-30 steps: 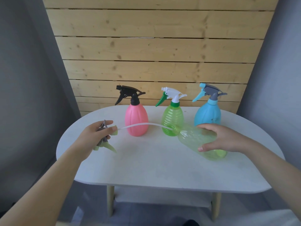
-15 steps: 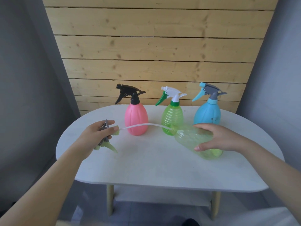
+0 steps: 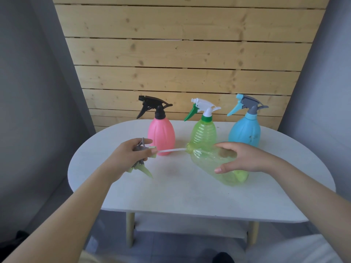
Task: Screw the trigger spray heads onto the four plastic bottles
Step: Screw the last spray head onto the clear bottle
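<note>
Three of the four bottles already wear their heads: the pink ribbed plastic bottle with a black trigger head (image 3: 161, 133), the ribbed green bottle with a white and green trigger head (image 3: 204, 130) and the light blue bottle with a grey and blue trigger head (image 3: 244, 130) stand upright in a row beyond both hands, on the far part of the white oval table (image 3: 180, 196). The step in hand is judged to be the last bottle.

The right hand (image 3: 241, 158) curls over the translucent yellow-green plastic bottle (image 3: 224, 168), which lies on its side under the palm with its neck pointing toward the left hand. The left hand (image 3: 131, 154) pinches the grey and pale green trigger spray head (image 3: 140, 160) between thumb and fingers, its nozzle hanging below the hand. From that head a thin white dip tube (image 3: 171, 150) runs across the gap to the bottle's neck; the tube's far end appears to be inside the mouth, while the head's collar is apart from the neck.

The next move seems to call for bringing head and bottle together so the tube slides fully in, seating the collar square on the threads, then turning it down while the right hand keeps the bottle from rolling. A tilted start could cross the thread.
</note>
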Motion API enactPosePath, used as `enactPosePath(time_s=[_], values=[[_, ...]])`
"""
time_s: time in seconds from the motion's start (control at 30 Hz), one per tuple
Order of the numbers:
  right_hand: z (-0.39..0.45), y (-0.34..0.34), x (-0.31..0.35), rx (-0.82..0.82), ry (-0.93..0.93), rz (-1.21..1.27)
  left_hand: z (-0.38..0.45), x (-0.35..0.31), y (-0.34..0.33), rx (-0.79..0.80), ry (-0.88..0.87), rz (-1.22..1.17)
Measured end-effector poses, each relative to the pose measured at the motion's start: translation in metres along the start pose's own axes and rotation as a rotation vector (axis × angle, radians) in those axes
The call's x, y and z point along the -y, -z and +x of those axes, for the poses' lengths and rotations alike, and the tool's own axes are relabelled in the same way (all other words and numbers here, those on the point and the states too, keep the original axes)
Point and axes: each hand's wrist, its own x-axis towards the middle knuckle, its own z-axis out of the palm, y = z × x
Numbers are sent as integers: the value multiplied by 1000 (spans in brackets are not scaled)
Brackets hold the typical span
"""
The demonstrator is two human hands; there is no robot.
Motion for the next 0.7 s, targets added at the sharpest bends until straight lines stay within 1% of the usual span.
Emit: enactPosePath(time_s=[0.27,0.5,0.7], values=[[3,-8,13,142,26,25,0,-13,-20,165,-25,38],[2,-9,16,206,54,64,-1,-17,-25,208,-19,71],[2,-6,17,254,88,100,-3,-20,-25,245,-51,87]])
